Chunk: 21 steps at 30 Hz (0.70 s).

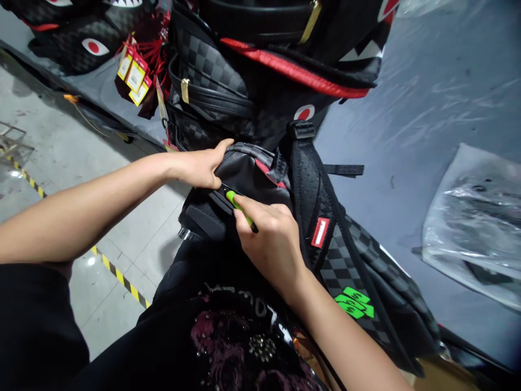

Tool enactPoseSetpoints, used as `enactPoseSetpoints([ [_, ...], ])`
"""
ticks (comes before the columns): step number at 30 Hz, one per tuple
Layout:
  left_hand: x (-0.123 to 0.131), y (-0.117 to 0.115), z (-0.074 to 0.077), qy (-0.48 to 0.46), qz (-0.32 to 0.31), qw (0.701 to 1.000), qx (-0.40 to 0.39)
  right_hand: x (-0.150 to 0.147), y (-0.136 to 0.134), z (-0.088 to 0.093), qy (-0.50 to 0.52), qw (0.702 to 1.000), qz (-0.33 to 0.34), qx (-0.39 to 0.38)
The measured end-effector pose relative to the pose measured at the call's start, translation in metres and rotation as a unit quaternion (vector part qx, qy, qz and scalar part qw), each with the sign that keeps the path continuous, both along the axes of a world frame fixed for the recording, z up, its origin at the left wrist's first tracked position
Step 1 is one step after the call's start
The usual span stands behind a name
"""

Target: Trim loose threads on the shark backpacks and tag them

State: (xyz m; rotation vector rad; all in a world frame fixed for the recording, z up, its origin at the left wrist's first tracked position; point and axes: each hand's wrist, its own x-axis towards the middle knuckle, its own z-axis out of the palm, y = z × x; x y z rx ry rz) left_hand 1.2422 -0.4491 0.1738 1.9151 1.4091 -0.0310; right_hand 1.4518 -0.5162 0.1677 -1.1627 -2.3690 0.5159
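Note:
My right hand [266,233] is closed around a slim green tool with black ends [235,202], whose exact kind I cannot make out. Its dark tip meets the black fabric near a seam of a black-and-grey checkered backpack [252,176]. On the upper left edge of that fabric, my left hand [201,165] grips the backpack, with thumb and fingers apart around the material. The backpack lies against my body, one padded shoulder strap [306,190] with a red label running down its right side. Green stickers [355,303] with handwritten marks sit on the checkered panel.
More checkered backpacks [285,65] with red trim and shark-like teeth and eyes are piled ahead. Yellow-and-red tags [134,76] hang at the upper left. A clear plastic bag [476,228] lies on the grey table [411,141]. Yellow-black tape [120,274] crosses the floor.

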Motion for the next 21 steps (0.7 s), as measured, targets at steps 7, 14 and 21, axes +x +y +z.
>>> enactPoseSetpoints([
  [7,-0.003,0.002,-0.003,-0.013,-0.012,1.000,0.007,-0.003,0.006,0.004,0.015,0.998,0.047,-0.035],
  [14,-0.001,0.001,0.000,-0.016,-0.003,1.000,-0.006,0.001,-0.003,0.009,-0.029,0.999,0.040,0.000],
  [21,0.000,0.001,0.001,0.005,-0.005,1.000,-0.005,-0.004,-0.007,0.008,-0.065,0.998,-0.004,0.025],
])
